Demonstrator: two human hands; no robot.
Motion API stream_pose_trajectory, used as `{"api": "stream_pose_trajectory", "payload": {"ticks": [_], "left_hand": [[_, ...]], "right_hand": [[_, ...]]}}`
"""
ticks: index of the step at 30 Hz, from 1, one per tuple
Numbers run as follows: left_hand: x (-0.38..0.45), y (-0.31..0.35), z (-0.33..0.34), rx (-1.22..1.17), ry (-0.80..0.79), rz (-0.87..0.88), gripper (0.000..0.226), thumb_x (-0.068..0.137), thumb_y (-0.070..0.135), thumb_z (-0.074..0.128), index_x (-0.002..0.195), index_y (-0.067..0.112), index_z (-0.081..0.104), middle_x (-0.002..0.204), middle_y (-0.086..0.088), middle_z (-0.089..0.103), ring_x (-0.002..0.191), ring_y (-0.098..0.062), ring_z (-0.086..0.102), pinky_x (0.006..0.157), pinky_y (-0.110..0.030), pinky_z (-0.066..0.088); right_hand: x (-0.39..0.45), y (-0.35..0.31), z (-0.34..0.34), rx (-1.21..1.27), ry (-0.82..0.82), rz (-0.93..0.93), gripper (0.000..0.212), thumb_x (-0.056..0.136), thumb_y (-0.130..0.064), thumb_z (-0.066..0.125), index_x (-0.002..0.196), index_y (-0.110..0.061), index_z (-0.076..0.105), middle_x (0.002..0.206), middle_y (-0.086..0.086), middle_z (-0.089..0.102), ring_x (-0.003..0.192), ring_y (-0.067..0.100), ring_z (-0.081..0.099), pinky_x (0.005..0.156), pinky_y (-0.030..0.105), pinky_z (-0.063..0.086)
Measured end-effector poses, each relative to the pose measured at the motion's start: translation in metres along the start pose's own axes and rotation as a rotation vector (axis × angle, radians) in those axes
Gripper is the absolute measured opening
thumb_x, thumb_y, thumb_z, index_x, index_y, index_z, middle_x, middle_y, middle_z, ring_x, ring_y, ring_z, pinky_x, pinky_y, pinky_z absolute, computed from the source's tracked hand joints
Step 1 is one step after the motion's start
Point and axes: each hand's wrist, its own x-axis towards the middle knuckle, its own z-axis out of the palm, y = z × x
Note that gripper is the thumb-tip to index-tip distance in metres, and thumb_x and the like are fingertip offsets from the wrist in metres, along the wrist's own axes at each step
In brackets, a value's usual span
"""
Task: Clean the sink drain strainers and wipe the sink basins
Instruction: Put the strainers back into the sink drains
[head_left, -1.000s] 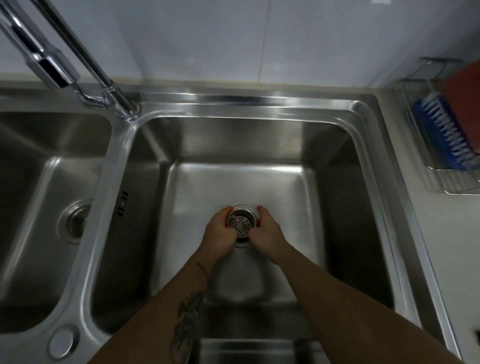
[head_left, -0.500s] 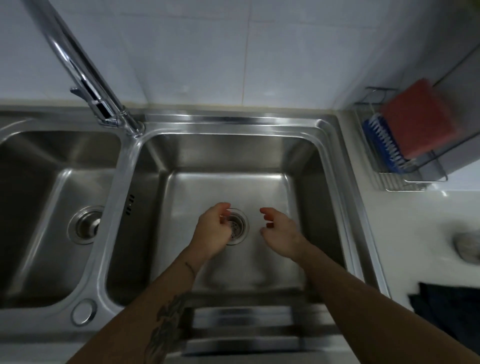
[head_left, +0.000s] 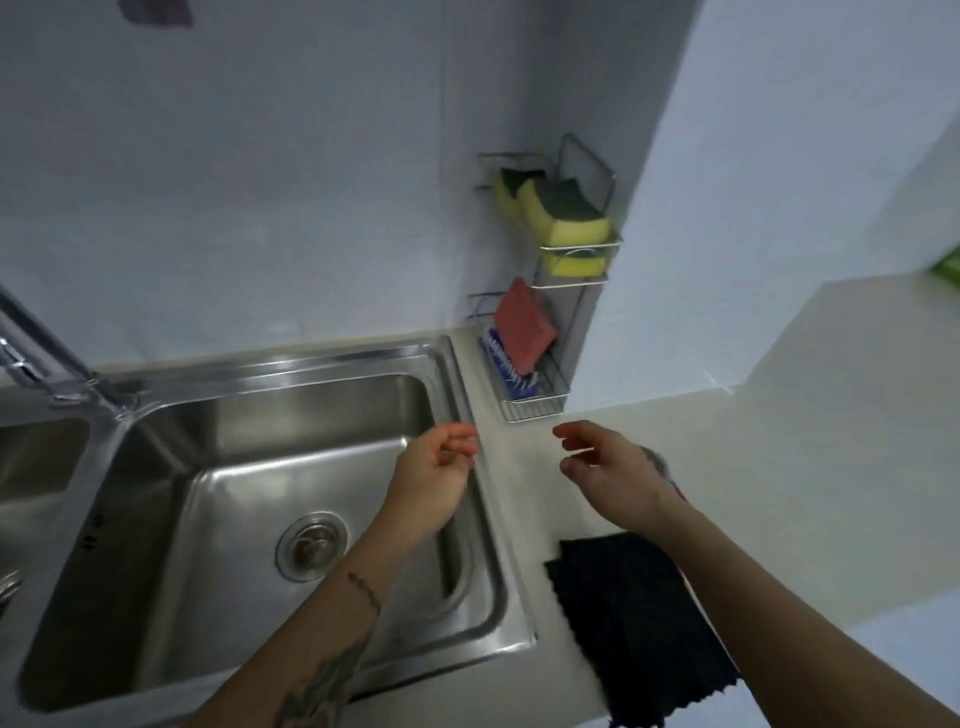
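Observation:
The round metal strainer (head_left: 312, 545) sits in the drain of the right steel basin (head_left: 270, 415). My left hand (head_left: 434, 478) hovers over the basin's right rim, fingers loosely curled and holding nothing. My right hand (head_left: 610, 470) is raised over the pale counter to the right of the sink, fingers apart and empty. A dark cloth (head_left: 639, 623) lies on the counter under my right forearm. Only a sliver of the left basin (head_left: 36, 467) shows at the frame's left edge.
The chrome tap (head_left: 47, 364) stands at the back left between the basins. A two-tier wire rack (head_left: 545, 364) in the wall corner holds yellow sponges (head_left: 566, 218) above and a red pad (head_left: 522, 327) with a blue brush (head_left: 506, 366) below. Something small lies behind my right hand.
Both hands let go of the strainer, left it in the drain, rose out of the basin and moved right. The view swung up and right toward the rack and counter.

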Motion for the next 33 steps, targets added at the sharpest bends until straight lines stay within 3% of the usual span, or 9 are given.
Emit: {"api": "stream_pose_trajectory", "payload": {"ticks": [5,7,12,16,21,25,27,30,33], "left_hand": [[-0.007,0.024,0.09,0.046,-0.063,-0.014,0.043,0.089,-0.01,0.046,0.097,0.027,0.067,0.09,0.001,0.068,0.08,-0.013,0.065,0.064,-0.012,0.046],[-0.008,0.031,0.123,0.058,-0.08,-0.043,0.04,0.089,-0.006,0.047,0.101,0.026,0.068,0.093,0.003,0.069,0.086,-0.016,0.067,0.07,-0.019,0.046],[-0.006,0.041,0.19,0.177,-0.099,-0.072,0.038,0.093,0.005,0.051,0.122,0.028,0.062,0.123,0.007,0.063,0.109,-0.01,0.059,0.087,-0.019,0.043],[-0.002,0.04,0.219,0.294,-0.104,-0.068,0.045,0.094,0.007,0.053,0.138,0.015,0.054,0.131,0.006,0.051,0.124,-0.013,0.049,0.101,-0.017,0.038],[0.002,0.025,0.229,0.25,-0.112,-0.102,0.024,0.087,0.004,0.06,0.099,0.024,0.064,0.093,0.011,0.067,0.087,-0.009,0.064,0.067,-0.013,0.045],[-0.002,0.014,0.224,0.247,-0.123,-0.176,0.05,0.089,0.012,0.063,0.134,0.027,0.051,0.123,0.008,0.062,0.113,-0.013,0.06,0.097,-0.028,0.049],[-0.005,0.01,0.218,0.252,-0.114,-0.186,0.066,0.088,0.011,0.065,0.148,0.022,0.041,0.139,0.003,0.055,0.127,-0.017,0.053,0.11,-0.037,0.043],[-0.018,0.006,0.197,0.229,-0.096,-0.164,0.073,0.088,0.006,0.065,0.152,0.021,0.034,0.145,0.001,0.05,0.13,-0.015,0.05,0.111,-0.033,0.042],[-0.038,0.002,0.16,0.218,-0.074,-0.088,0.074,0.087,-0.002,0.063,0.152,0.024,0.036,0.139,-0.001,0.056,0.117,-0.011,0.059,0.096,-0.023,0.05]], "right_hand": [[-0.012,0.056,-0.072,0.031,0.119,0.052,0.037,0.094,-0.013,0.056,0.129,-0.022,0.059,0.121,0.002,0.059,0.103,0.017,0.061,0.076,0.026,0.05],[-0.01,0.074,-0.088,0.029,0.136,0.081,0.041,0.09,-0.01,0.055,0.13,-0.02,0.059,0.121,0.004,0.059,0.102,0.017,0.06,0.068,0.021,0.046],[0.006,0.103,-0.101,0.012,0.105,0.127,0.049,0.085,-0.006,0.055,0.134,-0.011,0.057,0.125,0.011,0.062,0.099,0.017,0.055,0.083,0.024,0.041],[0.02,0.12,-0.088,-0.009,0.019,0.129,0.05,0.087,-0.007,0.057,0.137,-0.006,0.054,0.132,0.012,0.059,0.118,0.026,0.057,0.089,0.021,0.038],[0.03,0.138,-0.072,0.051,0.071,0.128,0.021,0.079,-0.003,0.056,0.097,-0.006,0.067,0.103,0.017,0.061,0.093,0.032,0.059,0.072,0.025,0.038],[0.029,0.143,-0.063,0.152,0.11,0.145,0.025,0.075,0.001,0.057,0.095,-0.003,0.072,0.096,0.015,0.069,0.088,0.03,0.064,0.07,0.031,0.049],[0.026,0.141,-0.056,0.183,0.095,0.16,0.04,0.078,0.002,0.057,0.115,-0.005,0.069,0.11,0.011,0.068,0.101,0.027,0.064,0.083,0.029,0.052],[0.016,0.131,-0.046,0.238,0.061,0.164,0.057,0.078,0.006,0.055,0.133,-0.008,0.06,0.12,0.005,0.065,0.11,0.023,0.063,0.098,0.037,0.053],[-0.002,0.108,-0.034,0.257,0.031,0.103,0.056,0.072,0.007,0.057,0.124,-0.012,0.065,0.097,-0.007,0.066,0.095,0.022,0.067,0.09,0.043,0.057]]}}
